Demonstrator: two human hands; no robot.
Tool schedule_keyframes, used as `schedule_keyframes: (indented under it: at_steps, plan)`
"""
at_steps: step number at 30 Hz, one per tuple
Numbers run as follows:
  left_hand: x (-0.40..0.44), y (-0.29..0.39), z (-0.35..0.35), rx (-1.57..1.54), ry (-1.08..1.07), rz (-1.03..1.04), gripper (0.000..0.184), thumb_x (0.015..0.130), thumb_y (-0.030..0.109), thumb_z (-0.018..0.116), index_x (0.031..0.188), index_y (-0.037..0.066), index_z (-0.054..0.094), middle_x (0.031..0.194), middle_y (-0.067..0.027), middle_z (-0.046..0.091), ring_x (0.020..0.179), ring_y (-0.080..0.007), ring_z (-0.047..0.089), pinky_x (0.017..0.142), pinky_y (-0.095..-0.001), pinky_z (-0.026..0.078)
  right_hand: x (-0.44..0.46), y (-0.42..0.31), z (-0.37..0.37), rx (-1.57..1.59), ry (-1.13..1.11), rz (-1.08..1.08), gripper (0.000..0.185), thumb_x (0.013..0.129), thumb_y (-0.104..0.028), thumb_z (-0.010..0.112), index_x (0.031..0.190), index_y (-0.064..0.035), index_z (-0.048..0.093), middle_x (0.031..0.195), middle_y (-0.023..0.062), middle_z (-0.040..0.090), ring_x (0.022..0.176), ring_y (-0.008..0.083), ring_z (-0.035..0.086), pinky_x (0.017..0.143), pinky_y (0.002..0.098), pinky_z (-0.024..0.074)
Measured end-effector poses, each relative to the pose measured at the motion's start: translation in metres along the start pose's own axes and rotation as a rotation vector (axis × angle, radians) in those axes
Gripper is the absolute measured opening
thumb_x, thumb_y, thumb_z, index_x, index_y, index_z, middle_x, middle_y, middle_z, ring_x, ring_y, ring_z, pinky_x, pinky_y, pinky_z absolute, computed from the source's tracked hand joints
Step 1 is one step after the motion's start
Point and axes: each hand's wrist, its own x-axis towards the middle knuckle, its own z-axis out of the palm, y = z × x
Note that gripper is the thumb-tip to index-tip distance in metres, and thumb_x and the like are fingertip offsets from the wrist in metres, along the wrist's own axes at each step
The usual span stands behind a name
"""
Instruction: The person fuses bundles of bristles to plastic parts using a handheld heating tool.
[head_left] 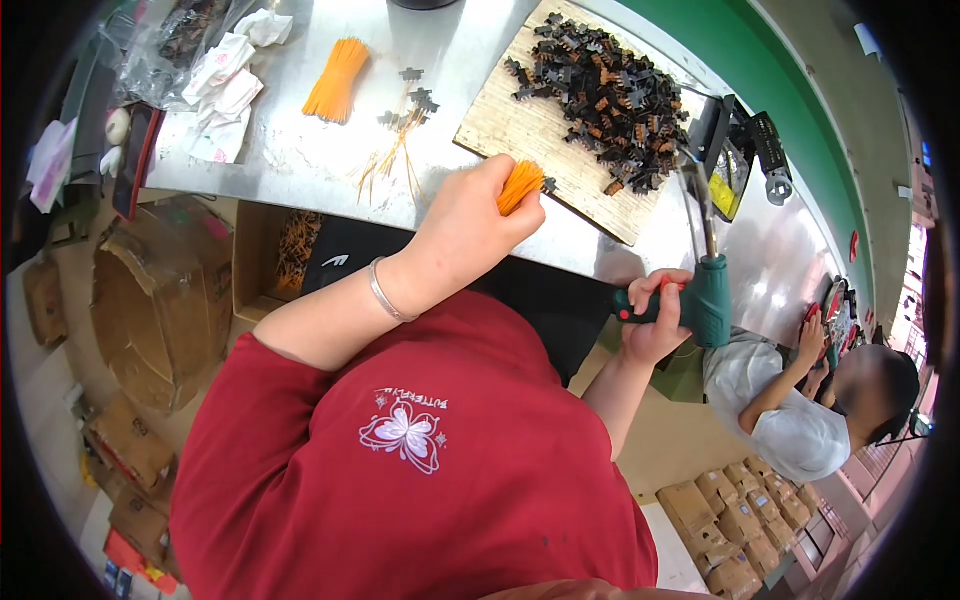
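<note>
I saw the bundle of orange strands [521,188] at the near edge of the wooden board [500,125], a small dark piece at its tip; whether it touched the board, I could not tell. The left hand [468,222] had its fingers clamped around it. Over to my right, the right hand [656,335] had its fingers wrapped around the handle of a green tool [712,305] — its metal barrel pointed up beside the heap of dark connectors [612,90] on the board. Left of the board, the bench [285,160] carried loose strands with a few dark pieces, a second orange bundle [338,80] and crumpled tissues [222,80] — and another person [800,430] sat farther right.
</note>
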Motion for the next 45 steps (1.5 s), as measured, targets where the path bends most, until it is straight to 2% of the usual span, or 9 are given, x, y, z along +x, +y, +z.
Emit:
schedule_keyframes:
  at_steps: [15, 17, 18, 21, 25, 32, 36, 42, 45]
  plan:
    - [0.0, -0.009, 0.0, -0.037, -0.006, 0.065, 0.026, 0.086, 0.018, 0.065, 0.082, -0.004, 0.052, 0.072, -0.0256, 0.061, 0.067, -0.0419, 0.062, 0.06, -0.0435, 0.048, -0.007, 0.004, 0.007, -0.27, -0.016, -0.021, 0.013, 0.092, -0.003, 0.057, 0.104, 0.0002, 0.052, 0.074, 0.0113, 0.058, 0.053, 0.0136, 0.048, 0.055, 0.0302, 0.0453]
    - [0.0, -0.015, -0.008, -0.223, -0.121, -0.066, 0.024, 0.091, 0.018, 0.063, 0.084, -0.002, 0.053, 0.067, -0.0153, 0.061, 0.059, -0.026, 0.062, 0.056, -0.0365, 0.047, -0.007, 0.002, 0.007, -0.287, -0.016, -0.026, 0.013, 0.092, -0.004, 0.057, 0.104, 0.0003, 0.053, 0.074, 0.0108, 0.058, 0.053, 0.0135, 0.049, 0.056, 0.0303, 0.0459]
    - [-0.002, -0.011, -0.015, -0.222, -0.122, -0.061, 0.024, 0.091, 0.018, 0.063, 0.084, -0.002, 0.053, 0.067, -0.0153, 0.061, 0.059, -0.026, 0.062, 0.056, -0.0365, 0.047, -0.007, 0.002, 0.007, -0.304, -0.019, -0.027, 0.013, 0.092, -0.004, 0.057, 0.103, 0.0006, 0.053, 0.073, 0.0107, 0.058, 0.053, 0.0136, 0.049, 0.056, 0.0304, 0.0461]
    - [-0.008, 0.01, -0.049, -0.474, -0.217, -0.162, 0.016, 0.1, 0.018, 0.054, 0.091, 0.004, 0.055, 0.068, 0.0004, 0.058, 0.051, -0.005, 0.046, 0.046, -0.0219, 0.036, -0.008, 0.003, 0.007, -0.324, -0.013, -0.032, 0.013, 0.091, -0.004, 0.057, 0.103, 0.0011, 0.053, 0.074, 0.0106, 0.058, 0.053, 0.0136, 0.05, 0.056, 0.0304, 0.0464]
    - [-0.023, 0.03, -0.077, -1.015, -0.398, -0.245, 0.02, 0.104, 0.018, 0.047, 0.091, 0.004, 0.054, 0.07, -0.0044, 0.059, 0.043, -0.0024, 0.03, 0.037, -0.0188, 0.023, -0.008, 0.002, 0.008, -0.342, -0.016, -0.028, 0.014, 0.091, -0.004, 0.058, 0.103, 0.0014, 0.053, 0.075, 0.0107, 0.059, 0.053, 0.0135, 0.05, 0.056, 0.0299, 0.0461]
    - [-0.035, 0.051, -0.079, -1.512, -0.56, -0.266, 0.027, 0.106, 0.022, 0.037, 0.105, 0.003, 0.057, 0.104, -0.0209, 0.068, 0.043, -0.0007, 0.029, 0.037, -0.0153, 0.026, -0.013, 0.011, -0.001, -0.313, -0.028, -0.055, 0.012, 0.092, -0.005, 0.058, 0.101, 0.0012, 0.053, 0.075, 0.0109, 0.059, 0.053, 0.0134, 0.05, 0.056, 0.0291, 0.0457]
    - [-0.036, 0.047, -0.078, -1.477, -0.516, -0.233, 0.027, 0.106, 0.021, 0.037, 0.105, 0.004, 0.057, 0.11, -0.0223, 0.068, 0.044, 0.0, 0.029, 0.038, -0.0155, 0.026, -0.017, 0.017, -0.005, -0.274, -0.08, -0.169, 0.013, 0.094, -0.007, 0.061, 0.103, 0.0001, 0.056, 0.078, 0.0086, 0.061, 0.056, 0.0107, 0.051, 0.055, 0.0244, 0.0445]
    - [-0.022, 0.018, -0.112, -0.037, 0.168, 0.143, 0.017, 0.104, 0.012, 0.046, 0.109, 0.001, 0.058, 0.097, -0.004, 0.07, 0.056, -0.0007, 0.033, 0.051, -0.0188, 0.03, -0.022, 0.025, -0.01, -0.309, -0.101, -0.219, 0.02, 0.095, -0.017, 0.064, 0.103, -0.001, 0.056, 0.081, 0.0083, 0.062, 0.058, 0.0104, 0.051, 0.055, 0.0234, 0.0436]
    - [-0.025, 0.0, -0.137, -0.036, 0.202, 0.115, 0.014, 0.103, 0.011, 0.047, 0.105, 0.001, 0.056, 0.1, -0.0028, 0.071, 0.059, -0.0021, 0.035, 0.053, -0.0207, 0.033, -0.022, 0.027, -0.006, -0.334, -0.071, -0.256, 0.02, 0.095, -0.019, 0.062, 0.098, 0.0, 0.055, 0.078, 0.0092, 0.061, 0.056, 0.0107, 0.05, 0.053, 0.0233, 0.0426]
